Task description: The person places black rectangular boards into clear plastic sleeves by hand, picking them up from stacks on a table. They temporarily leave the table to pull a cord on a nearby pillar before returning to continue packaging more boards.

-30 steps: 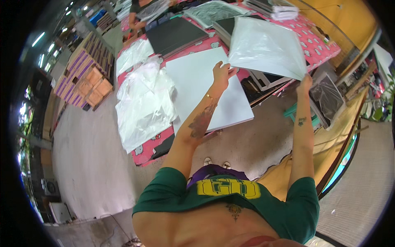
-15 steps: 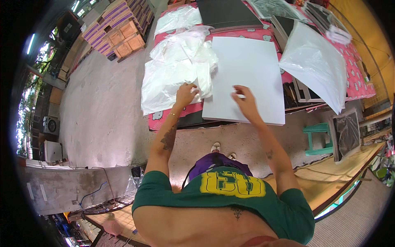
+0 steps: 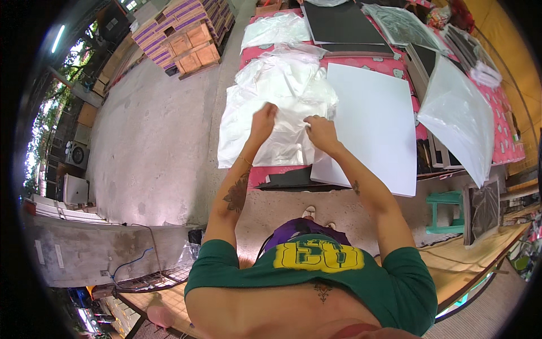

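A pile of thin, clear-white plastic bags (image 3: 265,147) lies crumpled on the left part of the table. Over the middle of the pile, my left hand (image 3: 263,123) is closed, its fingertips pinching the top plastic. At the pile's right side my right hand (image 3: 322,133) has its fingers curled together on the same plastic; the exact grip is small to see. Right of the pile, and partly under my right forearm, rests a stack of large white boards (image 3: 375,124).
The table has a pink patterned cover (image 3: 276,171). Dark panels (image 3: 344,25) lie at its far side, and a plastic-wrapped board (image 3: 457,113) leans at the right. A green stool (image 3: 444,212) stands near the table's right front. Stacked cartons (image 3: 180,28) fill the far left floor.
My right hand has moved left from above the white boards to the plastic pile. My left hand has shifted further onto the pile, and its fingers have closed. The view has turned slightly left.
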Motion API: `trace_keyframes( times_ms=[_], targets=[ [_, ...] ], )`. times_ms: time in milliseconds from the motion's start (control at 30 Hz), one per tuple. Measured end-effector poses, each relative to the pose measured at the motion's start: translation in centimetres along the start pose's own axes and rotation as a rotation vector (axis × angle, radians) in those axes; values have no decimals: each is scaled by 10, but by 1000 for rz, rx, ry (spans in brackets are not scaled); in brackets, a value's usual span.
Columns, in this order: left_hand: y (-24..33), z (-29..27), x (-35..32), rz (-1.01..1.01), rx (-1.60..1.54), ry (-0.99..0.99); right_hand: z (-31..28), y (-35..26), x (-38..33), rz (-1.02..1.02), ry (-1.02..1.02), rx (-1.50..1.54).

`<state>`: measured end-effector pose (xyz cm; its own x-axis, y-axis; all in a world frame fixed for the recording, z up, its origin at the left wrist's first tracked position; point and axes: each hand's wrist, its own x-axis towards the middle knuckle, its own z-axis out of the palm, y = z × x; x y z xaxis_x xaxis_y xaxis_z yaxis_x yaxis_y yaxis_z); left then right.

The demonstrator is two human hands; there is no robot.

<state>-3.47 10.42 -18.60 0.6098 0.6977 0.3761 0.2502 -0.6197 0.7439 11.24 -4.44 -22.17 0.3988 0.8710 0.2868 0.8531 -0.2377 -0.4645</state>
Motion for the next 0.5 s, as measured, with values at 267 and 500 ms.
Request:
trace_keyframes(
  times_ms=[267, 500],
  targets=[
    [93, -19, 16, -56, -442, -213, -17, -71, 10, 354, 109, 1627],
    [75, -5, 6, 123, -169, 86, -52, -5, -25, 529, 300, 1976]
  ],
)
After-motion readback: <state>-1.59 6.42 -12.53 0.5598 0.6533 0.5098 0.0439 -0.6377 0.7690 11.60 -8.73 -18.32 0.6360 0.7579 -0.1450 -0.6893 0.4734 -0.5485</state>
